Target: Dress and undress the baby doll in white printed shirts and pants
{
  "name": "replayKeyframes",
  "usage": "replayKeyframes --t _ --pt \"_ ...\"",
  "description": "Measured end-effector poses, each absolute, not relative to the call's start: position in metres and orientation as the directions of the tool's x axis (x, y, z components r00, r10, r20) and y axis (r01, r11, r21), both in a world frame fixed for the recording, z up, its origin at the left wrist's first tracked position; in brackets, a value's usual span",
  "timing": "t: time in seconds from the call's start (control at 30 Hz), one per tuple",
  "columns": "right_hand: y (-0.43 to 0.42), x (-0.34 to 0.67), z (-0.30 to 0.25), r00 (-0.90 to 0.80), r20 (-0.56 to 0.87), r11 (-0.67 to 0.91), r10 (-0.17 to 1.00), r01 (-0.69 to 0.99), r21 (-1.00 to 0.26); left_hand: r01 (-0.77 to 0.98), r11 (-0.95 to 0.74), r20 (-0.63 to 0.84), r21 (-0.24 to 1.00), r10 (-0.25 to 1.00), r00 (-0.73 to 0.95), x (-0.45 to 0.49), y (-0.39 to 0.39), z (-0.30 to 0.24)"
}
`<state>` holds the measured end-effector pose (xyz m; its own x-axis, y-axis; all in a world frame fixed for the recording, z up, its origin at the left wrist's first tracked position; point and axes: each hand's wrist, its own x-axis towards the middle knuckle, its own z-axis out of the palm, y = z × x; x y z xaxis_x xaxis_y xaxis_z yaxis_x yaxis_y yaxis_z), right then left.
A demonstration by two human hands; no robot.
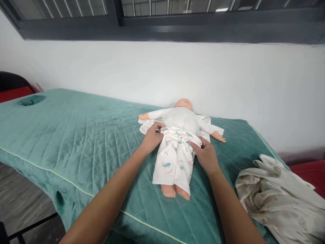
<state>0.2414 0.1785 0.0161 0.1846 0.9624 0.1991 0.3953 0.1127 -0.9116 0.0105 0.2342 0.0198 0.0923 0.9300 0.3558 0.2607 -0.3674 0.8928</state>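
A baby doll point(181, 117) lies on its back on a green quilted bed point(83, 135), head toward the wall, arms spread. It wears a white top and printed white trousers point(175, 161); its bare feet point toward me. My left hand point(151, 138) pinches the trousers' waistband at the doll's left-hand side in view. My right hand point(206, 156) grips the waistband on the other side. Both hands have their fingers closed on the fabric.
A crumpled pale printed cloth point(276, 196) lies at the bed's right corner. A white wall runs behind the bed under a dark window frame. A round face hole point(31, 100) sits at the far left end. Red surfaces show at both sides.
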Motion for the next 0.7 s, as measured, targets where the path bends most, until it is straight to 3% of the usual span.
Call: replayKeyframes --t 0.47,0.7 --pt "0.193 0.24 0.005 0.217 0.305 0.094 0.927 0.655 -0.75 0.301 -0.364 0.353 0.881 0.931 0.092 0.022 0.251 0.002" --pt "0.195 0.238 0.008 0.19 0.288 0.083 0.939 0.685 -0.724 0.296 -0.321 0.297 0.9 0.947 0.124 0.014 0.241 0.001"
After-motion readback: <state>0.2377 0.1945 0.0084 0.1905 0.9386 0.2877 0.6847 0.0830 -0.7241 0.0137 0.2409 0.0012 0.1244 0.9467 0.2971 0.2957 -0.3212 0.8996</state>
